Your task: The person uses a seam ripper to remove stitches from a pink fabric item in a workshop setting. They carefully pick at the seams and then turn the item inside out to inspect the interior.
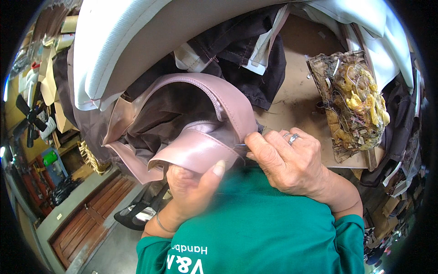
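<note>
And there, in the middle of the frame, sat the glossy pink leather-like bag (196, 148), its mouth gaping to show a dark brown cloth lining (153, 112). A pale pink zipper (213, 98) curved along the inside of its upper band.

Just below centre, the left hand (194, 185) had the near band: thumb up at the lower edge, fingers curled in beneath the pink and partly hidden by it, a grip on the bag. Right of centre, the right hand (287, 160) was in tight, fingers closed around a slim metal tool (240, 145) whose thin shaft reached left to the bag's seam; the rest was lost behind the knuckles. A silver-coloured ring (293, 138) showed on that hand.

Over at the upper right, a ragged board crusted with yellow-brown residue (356, 105) lay on the tan work surface (294, 107), threads tangled over it. Dark brown fabric pieces (269, 82) bunched at the upper centre, and a large white padded panel (112, 45) swept across the upper left. Below it all, a green shirt (273, 223) filled the lower centre.
</note>
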### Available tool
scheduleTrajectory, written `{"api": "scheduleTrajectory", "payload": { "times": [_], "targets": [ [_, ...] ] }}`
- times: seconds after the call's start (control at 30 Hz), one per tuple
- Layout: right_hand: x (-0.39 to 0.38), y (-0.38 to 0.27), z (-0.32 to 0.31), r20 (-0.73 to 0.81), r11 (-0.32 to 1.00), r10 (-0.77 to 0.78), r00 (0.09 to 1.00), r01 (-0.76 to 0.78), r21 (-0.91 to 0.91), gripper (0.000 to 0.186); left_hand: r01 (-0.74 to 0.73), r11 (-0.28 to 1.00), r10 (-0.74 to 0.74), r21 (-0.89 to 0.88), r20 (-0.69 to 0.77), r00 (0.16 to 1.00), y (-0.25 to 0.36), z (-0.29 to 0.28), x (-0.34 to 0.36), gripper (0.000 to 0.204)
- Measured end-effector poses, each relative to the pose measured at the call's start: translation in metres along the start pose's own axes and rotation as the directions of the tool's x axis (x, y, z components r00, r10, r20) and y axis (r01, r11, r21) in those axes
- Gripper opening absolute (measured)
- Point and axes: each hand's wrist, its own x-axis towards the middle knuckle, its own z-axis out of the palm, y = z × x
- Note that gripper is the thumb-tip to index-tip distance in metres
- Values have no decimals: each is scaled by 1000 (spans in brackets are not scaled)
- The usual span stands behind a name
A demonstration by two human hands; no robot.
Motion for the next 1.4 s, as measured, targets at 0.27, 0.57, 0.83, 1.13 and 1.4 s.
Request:
{"api": "scheduleTrajectory", "payload": {
  "times": [0.27,0.57,0.83,1.13,1.4],
  "targets": [
    [-1,-1,1,10,1000,16,1000,-16,-19,34,-12,992,-9,122,164,986,-4,-12,-1,29],
    [-2,-1,2,14,999,-5,1000,6,-43,31,40,991,-38,-124,20,999,5,3,1,15],
    [-2,-1,0,9,1000,1,1000,-1,21,32,-7,997,9,-80,25,1000,1,-3,-1,15],
    [-3,1,3,-69,953,87,994,-62,296,29,11,995,-12,-100,-9,1000,6,-1,-2,13],
    [0,-4,-1,-65,996,8,998,-2,87,32,57,976,-63,-208,-21,998,9,-1,-1,15]
  ]
}}
